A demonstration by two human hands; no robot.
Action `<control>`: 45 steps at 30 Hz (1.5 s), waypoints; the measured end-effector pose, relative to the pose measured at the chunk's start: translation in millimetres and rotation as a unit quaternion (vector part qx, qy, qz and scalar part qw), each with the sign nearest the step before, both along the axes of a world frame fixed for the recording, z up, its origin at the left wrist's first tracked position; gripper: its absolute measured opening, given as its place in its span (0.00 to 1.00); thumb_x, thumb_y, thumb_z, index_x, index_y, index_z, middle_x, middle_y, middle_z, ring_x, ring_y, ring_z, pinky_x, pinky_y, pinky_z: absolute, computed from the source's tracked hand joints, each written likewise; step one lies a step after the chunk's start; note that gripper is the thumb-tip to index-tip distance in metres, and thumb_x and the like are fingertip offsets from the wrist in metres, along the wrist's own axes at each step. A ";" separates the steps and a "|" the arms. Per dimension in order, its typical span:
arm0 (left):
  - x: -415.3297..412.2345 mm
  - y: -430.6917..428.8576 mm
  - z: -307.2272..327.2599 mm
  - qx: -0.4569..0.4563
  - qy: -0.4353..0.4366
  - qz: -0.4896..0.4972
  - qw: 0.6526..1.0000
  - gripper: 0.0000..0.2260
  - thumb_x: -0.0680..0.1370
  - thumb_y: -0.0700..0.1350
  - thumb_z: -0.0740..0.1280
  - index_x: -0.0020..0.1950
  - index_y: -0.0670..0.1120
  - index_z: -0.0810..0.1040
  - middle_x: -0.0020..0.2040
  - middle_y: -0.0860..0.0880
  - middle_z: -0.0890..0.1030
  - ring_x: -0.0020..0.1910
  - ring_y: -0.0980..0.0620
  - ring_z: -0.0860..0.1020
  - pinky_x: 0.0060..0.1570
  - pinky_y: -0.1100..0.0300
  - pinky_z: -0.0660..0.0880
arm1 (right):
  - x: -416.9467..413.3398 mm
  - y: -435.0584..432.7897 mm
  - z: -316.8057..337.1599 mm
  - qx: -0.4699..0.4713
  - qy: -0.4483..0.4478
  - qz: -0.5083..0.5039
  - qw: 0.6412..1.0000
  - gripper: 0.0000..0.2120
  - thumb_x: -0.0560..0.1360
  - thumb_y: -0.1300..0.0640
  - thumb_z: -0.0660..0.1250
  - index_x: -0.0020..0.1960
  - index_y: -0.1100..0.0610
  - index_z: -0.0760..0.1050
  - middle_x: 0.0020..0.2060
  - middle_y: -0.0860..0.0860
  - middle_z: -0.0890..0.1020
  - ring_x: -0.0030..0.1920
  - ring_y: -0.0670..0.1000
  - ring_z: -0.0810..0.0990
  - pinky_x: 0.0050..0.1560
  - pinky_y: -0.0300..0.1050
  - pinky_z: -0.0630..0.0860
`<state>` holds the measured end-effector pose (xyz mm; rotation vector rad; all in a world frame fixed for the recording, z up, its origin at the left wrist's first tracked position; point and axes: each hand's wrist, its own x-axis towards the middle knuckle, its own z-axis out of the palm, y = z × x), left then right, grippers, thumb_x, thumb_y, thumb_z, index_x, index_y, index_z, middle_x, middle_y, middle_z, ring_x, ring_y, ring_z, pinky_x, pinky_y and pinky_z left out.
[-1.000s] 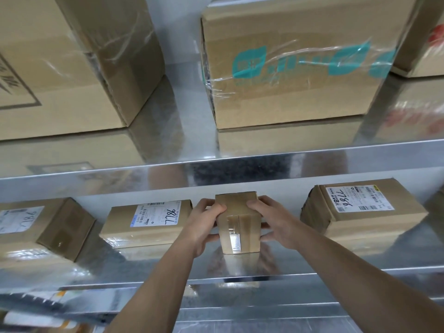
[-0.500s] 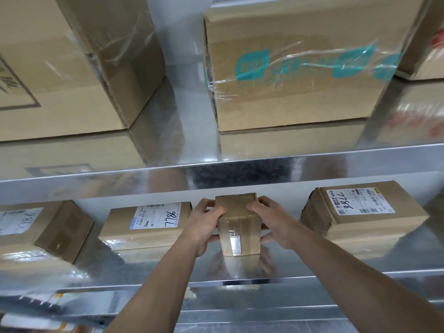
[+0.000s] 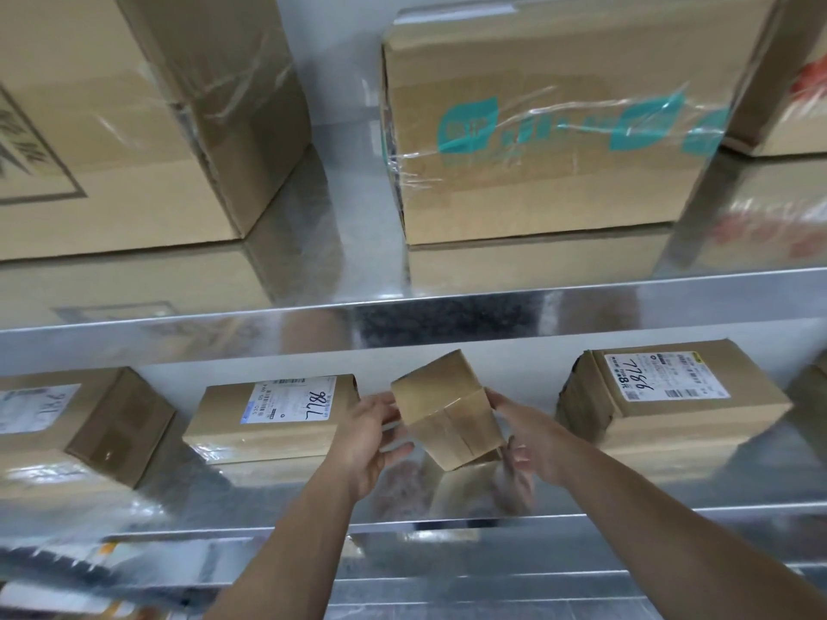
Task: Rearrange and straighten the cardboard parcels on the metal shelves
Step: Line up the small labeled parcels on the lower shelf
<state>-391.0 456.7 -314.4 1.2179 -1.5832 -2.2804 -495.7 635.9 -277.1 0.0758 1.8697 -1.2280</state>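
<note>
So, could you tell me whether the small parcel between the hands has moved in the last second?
Yes. The small parcel has turned anticlockwise in place: once square to the lower shelf edge, it is now askew.

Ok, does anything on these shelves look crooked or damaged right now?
Yes. The small parcel held between the left hand and right hand is tilted, not lying flat. The far-left parcel sits skewed to the shelf edge. The right parcel looks crumpled and dark at its left end.

Head-worn view, close, facing forward onto metal shelves [image 3: 447, 521].
</note>
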 end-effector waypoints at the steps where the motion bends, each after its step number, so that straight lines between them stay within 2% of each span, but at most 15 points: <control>1: 0.9 3.5 -0.9 0.005 -0.001 0.000 1.000 0.14 0.84 0.44 0.57 0.61 0.43 0.81 0.60 0.41 0.84 0.55 0.44 0.83 0.50 0.49 0.83 | -4.7 1.9 -10.2 -0.003 -0.015 0.003 1.000 0.19 0.85 0.43 0.59 0.49 0.58 0.75 0.42 0.52 0.76 0.38 0.50 0.77 0.31 0.36 0.75; 3: 0.8 9.7 -2.7 0.045 0.026 0.009 0.999 0.16 0.85 0.47 0.57 0.60 0.41 0.81 0.55 0.41 0.85 0.49 0.45 0.84 0.49 0.46 0.83 | -8.2 4.0 -19.9 0.004 -0.040 -0.012 0.999 0.23 0.81 0.35 0.61 0.57 0.56 0.76 0.46 0.51 0.77 0.43 0.51 0.78 0.45 0.41 0.77; 5: 1.1 11.4 -1.9 0.083 0.058 0.018 0.995 0.20 0.85 0.54 0.57 0.61 0.41 0.81 0.50 0.42 0.84 0.38 0.49 0.82 0.52 0.45 0.82 | -13.6 2.9 -30.2 0.005 -0.044 -0.032 0.999 0.27 0.77 0.31 0.63 0.60 0.53 0.75 0.51 0.51 0.79 0.49 0.53 0.80 0.50 0.47 0.78; 7: 0.2 9.7 -1.6 0.101 0.083 0.001 0.991 0.25 0.84 0.61 0.56 0.63 0.43 0.80 0.54 0.43 0.85 0.39 0.49 0.83 0.57 0.45 0.80 | -16.4 1.0 -35.8 -0.006 -0.025 -0.047 0.999 0.28 0.75 0.30 0.66 0.60 0.53 0.74 0.53 0.51 0.79 0.52 0.54 0.82 0.53 0.50 0.81; 10: -3.9 10.9 0.7 0.084 0.082 0.002 0.993 0.20 0.84 0.56 0.59 0.63 0.43 0.80 0.51 0.45 0.86 0.47 0.49 0.84 0.56 0.48 0.80 | -23.7 -0.9 -41.5 0.002 0.030 -0.046 0.998 0.31 0.75 0.32 0.67 0.65 0.55 0.72 0.58 0.53 0.79 0.56 0.56 0.81 0.61 0.54 0.80; 13: -7.9 7.9 -2.9 0.049 0.071 0.036 0.996 0.15 0.85 0.52 0.61 0.62 0.44 0.79 0.54 0.45 0.86 0.53 0.48 0.84 0.52 0.52 0.82 | -30.8 -0.3 -41.8 0.000 0.075 -0.056 0.996 0.28 0.78 0.36 0.68 0.67 0.56 0.70 0.59 0.53 0.77 0.57 0.56 0.80 0.54 0.51 0.80; 15: -9.6 4.0 -7.7 -0.004 0.063 0.063 0.996 0.12 0.84 0.49 0.63 0.65 0.46 0.76 0.58 0.45 0.84 0.55 0.48 0.82 0.56 0.51 0.80 | -34.5 3.1 -39.7 0.000 0.106 -0.061 0.993 0.25 0.78 0.38 0.68 0.65 0.54 0.68 0.54 0.50 0.76 0.56 0.55 0.79 0.52 0.51 0.79; 17: -10.9 1.9 -10.1 -0.104 0.034 0.076 0.991 0.11 0.84 0.46 0.65 0.65 0.48 0.75 0.57 0.48 0.81 0.56 0.47 0.81 0.59 0.49 0.78 | -39.5 5.9 -42.4 -0.002 0.129 -0.075 0.989 0.24 0.78 0.40 0.70 0.64 0.53 0.68 0.52 0.49 0.76 0.57 0.55 0.78 0.60 0.55 0.78; 20: -13.1 1.9 -10.5 -0.254 -0.017 0.056 0.965 0.06 0.82 0.42 0.65 0.54 0.50 0.80 0.52 0.49 0.82 0.56 0.45 0.80 0.59 0.52 0.76 | -43.8 6.9 -46.2 -0.020 0.132 -0.087 0.987 0.24 0.76 0.42 0.72 0.64 0.54 0.70 0.56 0.52 0.79 0.57 0.55 0.79 0.66 0.59 0.77; 24: -17.9 -0.4 -11.6 -0.156 -0.015 0.057 0.986 0.11 0.81 0.50 0.65 0.46 0.47 0.83 0.48 0.43 0.86 0.54 0.40 0.83 0.63 0.43 0.77 | -46.2 7.6 -51.5 -0.029 0.126 -0.076 0.989 0.22 0.75 0.44 0.74 0.61 0.53 0.69 0.56 0.53 0.79 0.57 0.56 0.80 0.64 0.60 0.78; 28: -23.3 -4.7 -19.4 -0.114 -0.043 -0.003 0.993 0.29 0.69 0.68 0.70 0.55 0.44 0.84 0.54 0.46 0.86 0.56 0.43 0.83 0.65 0.45 0.76 | -48.8 9.2 -52.5 0.009 0.133 -0.032 0.991 0.25 0.75 0.41 0.74 0.62 0.53 0.68 0.55 0.51 0.78 0.56 0.55 0.80 0.63 0.60 0.78; 30: -25.2 -5.1 -26.0 -0.136 -0.062 -0.030 0.988 0.36 0.63 0.71 0.70 0.57 0.44 0.84 0.55 0.47 0.86 0.57 0.44 0.82 0.66 0.44 0.76 | -50.5 8.6 -54.2 0.030 0.132 -0.022 0.991 0.26 0.74 0.40 0.73 0.61 0.54 0.68 0.55 0.52 0.79 0.55 0.55 0.80 0.62 0.60 0.79; 35: -30.7 -2.4 -32.8 -0.187 -0.123 -0.051 0.973 0.19 0.74 0.59 0.71 0.50 0.43 0.84 0.51 0.45 0.85 0.54 0.43 0.82 0.62 0.45 0.78 | -49.6 5.3 -58.4 0.079 0.131 0.005 0.988 0.25 0.76 0.41 0.72 0.62 0.56 0.67 0.53 0.52 0.77 0.54 0.54 0.79 0.62 0.58 0.79; 43: -34.3 -5.1 -39.3 -0.171 -0.132 -0.047 0.975 0.18 0.72 0.57 0.72 0.49 0.43 0.83 0.48 0.44 0.86 0.52 0.41 0.83 0.60 0.43 0.79 | -51.2 0.7 -59.8 0.109 0.152 0.018 0.982 0.22 0.78 0.44 0.71 0.62 0.56 0.68 0.52 0.52 0.77 0.53 0.53 0.79 0.60 0.57 0.80; 45: -34.2 -2.9 -38.6 -0.180 -0.136 -0.048 0.973 0.14 0.77 0.54 0.71 0.49 0.43 0.82 0.49 0.43 0.85 0.52 0.41 0.82 0.60 0.44 0.79 | -51.3 0.5 -59.6 0.115 0.153 0.024 0.981 0.21 0.78 0.45 0.71 0.62 0.56 0.67 0.51 0.51 0.76 0.53 0.53 0.78 0.60 0.56 0.80</control>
